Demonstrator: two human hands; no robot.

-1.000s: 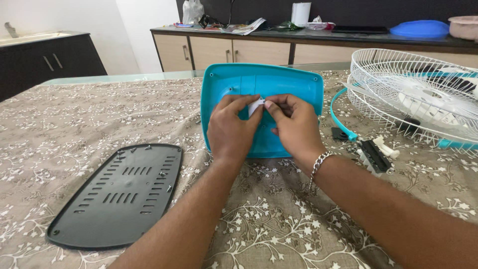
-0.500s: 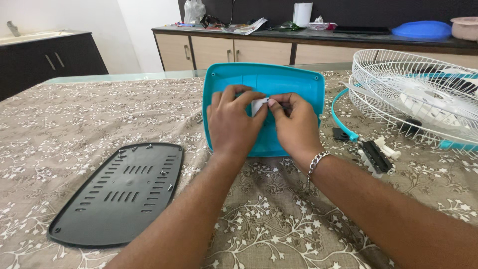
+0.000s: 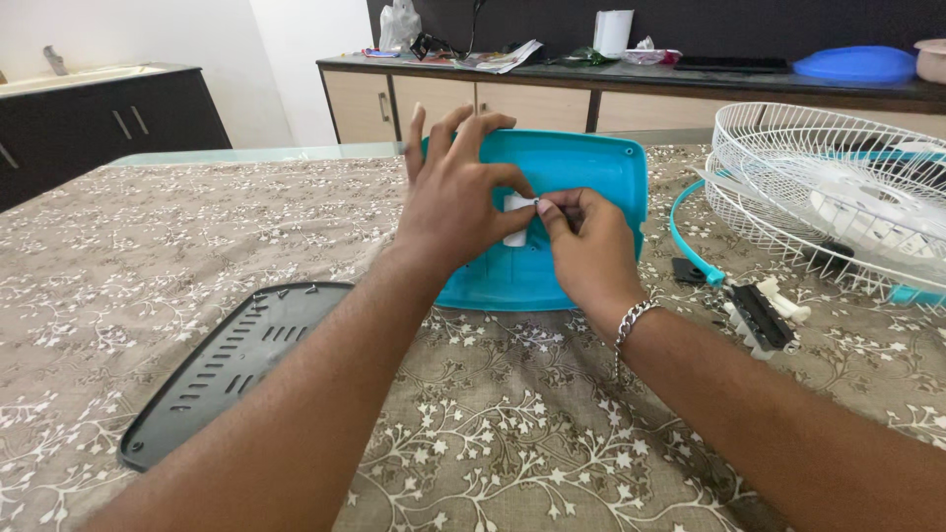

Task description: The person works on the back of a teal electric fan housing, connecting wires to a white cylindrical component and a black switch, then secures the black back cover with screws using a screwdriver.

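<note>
While both hands pinch the small white piece [image 3: 516, 219] over the teal plastic housing [image 3: 581, 177] on the bench [image 3: 197, 246] — left hand [image 3: 455, 202] fingers spread, right hand [image 3: 589, 246] closed on it — I judge a slip likely: it could drop, or the tilted housing could slide toward the black vented panel [image 3: 232, 369].

A black vented plastic panel [image 3: 232, 369] lies flat on the floral tablecloth [image 3: 512, 443], at the near left. At the right a white wire fan guard [image 3: 838, 192] rests on the cloth, with a small black part [image 3: 759, 317] and a white plastic piece [image 3: 783, 300] just beside it. Behind the table stands a long sideboard [image 3: 591, 99], and on it are a blue lid [image 3: 855, 64], a white roll [image 3: 613, 32] and some papers [image 3: 498, 59]. A dark cabinet [image 3: 108, 123] stands at the far left.
</note>
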